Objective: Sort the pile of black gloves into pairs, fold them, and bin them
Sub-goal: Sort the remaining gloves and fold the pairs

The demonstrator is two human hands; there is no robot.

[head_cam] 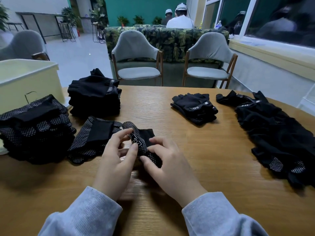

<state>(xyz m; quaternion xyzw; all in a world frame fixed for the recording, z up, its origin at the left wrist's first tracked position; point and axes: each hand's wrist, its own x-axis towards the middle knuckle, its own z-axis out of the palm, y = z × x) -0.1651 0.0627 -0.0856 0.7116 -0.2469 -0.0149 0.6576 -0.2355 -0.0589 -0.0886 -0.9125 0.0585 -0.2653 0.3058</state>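
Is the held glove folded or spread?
Partly folded: the glove is bunched and doubled between both hands, left and right, not flat.

We sit in what looks like a café-style lounge or break area: a wooden table [196, 150] faced by two grey upholstered armchairs [136, 57], a leaf-patterned sofa [172, 40] behind them, potted plants [122, 20] along a teal wall [144, 9], bar stools [67, 31] by a counter, and large windows [279, 19].

"5.11" shows on the far-left glove stack's strap [110, 89]; upside down on the middle stack's strap [197, 108].
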